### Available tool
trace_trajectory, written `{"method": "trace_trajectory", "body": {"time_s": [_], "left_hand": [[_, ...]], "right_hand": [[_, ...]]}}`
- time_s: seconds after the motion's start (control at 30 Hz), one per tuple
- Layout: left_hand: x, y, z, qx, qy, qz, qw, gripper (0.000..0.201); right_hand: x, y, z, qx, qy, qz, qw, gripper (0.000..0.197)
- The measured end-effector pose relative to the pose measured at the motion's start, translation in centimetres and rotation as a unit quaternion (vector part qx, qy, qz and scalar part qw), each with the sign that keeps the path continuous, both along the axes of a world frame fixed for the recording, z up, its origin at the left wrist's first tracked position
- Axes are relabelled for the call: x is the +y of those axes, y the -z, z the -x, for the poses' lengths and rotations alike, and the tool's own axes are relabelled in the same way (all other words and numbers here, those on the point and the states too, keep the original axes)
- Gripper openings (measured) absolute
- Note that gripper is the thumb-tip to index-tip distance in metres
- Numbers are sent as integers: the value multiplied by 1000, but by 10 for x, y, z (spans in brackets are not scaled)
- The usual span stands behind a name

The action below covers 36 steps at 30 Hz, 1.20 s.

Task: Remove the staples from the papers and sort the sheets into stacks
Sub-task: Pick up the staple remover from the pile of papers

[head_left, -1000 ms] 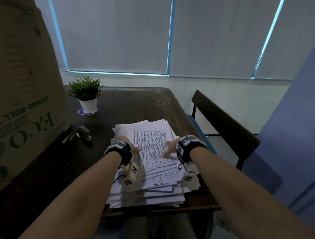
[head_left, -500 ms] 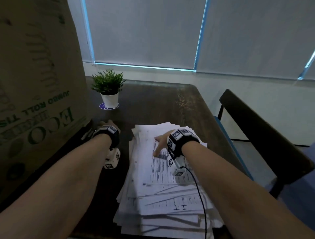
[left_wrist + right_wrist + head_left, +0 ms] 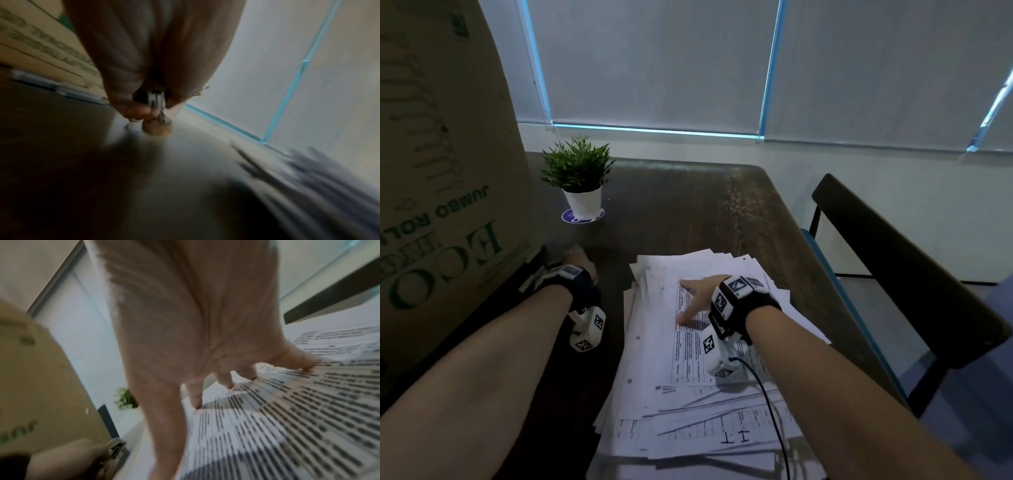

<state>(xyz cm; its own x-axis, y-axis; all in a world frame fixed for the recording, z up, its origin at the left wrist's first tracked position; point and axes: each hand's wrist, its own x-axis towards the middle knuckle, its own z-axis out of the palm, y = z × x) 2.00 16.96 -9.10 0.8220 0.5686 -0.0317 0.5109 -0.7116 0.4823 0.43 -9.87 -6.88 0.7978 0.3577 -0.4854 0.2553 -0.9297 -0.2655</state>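
Papers point(image 3: 709, 370) lie in one loose heap at the table's point(image 3: 681, 212) near right. Your right hand point(image 3: 205, 337) presses spread, straight fingers on the top sheet, apparently to steady it. Your left hand point(image 3: 144, 68), left of the heap, pinches a metal staple remover point(image 3: 157, 100), presumably fetching it.

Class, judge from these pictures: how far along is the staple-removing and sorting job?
Done: nothing visible; the papers remain one messy pile, with no sorted stacks. In hand: left hand grips a metal tool; right hand presses the top sheet. Left: all staples and sorting.
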Motion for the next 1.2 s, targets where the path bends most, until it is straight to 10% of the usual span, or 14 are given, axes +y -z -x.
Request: {"method": "trace_trajectory", "body": {"time_s": [0.17, 0.3, 0.47, 0.63, 0.73, 0.87, 1.1, 1.2], "left_hand": [[-54, -41, 18, -199, 68, 75, 975, 44], [-127, -58, 54, -133, 240, 103, 956, 41], [-172, -55, 59, 122, 356, 108, 920, 36], [-149, -35, 32, 131, 213, 31, 968, 62], [-145, -10, 13, 130, 159, 10, 979, 81], [-148, -7, 14, 101, 156, 40, 982, 40], [-154, -17, 31, 49, 146, 47, 987, 41], [-160, -25, 37, 3, 165, 128, 978, 22]], "right_hand": [[-10, -33, 10, 12, 145, -251, 957, 70], [-4, -40, 25, 115, 214, -532, 811, 47], [-21, -6, 27, 94, 349, -537, 762, 31], [-60, 24, 43, 193, 431, -643, 603, 25], [-70, 33, 43, 210, 411, -690, 557, 29], [-72, 37, 46, 220, 421, -732, 488, 24], [-80, 15, 52, 203, 459, -692, 519, 18], [-84, -9, 51, 119, 418, -652, 621, 13]]}}
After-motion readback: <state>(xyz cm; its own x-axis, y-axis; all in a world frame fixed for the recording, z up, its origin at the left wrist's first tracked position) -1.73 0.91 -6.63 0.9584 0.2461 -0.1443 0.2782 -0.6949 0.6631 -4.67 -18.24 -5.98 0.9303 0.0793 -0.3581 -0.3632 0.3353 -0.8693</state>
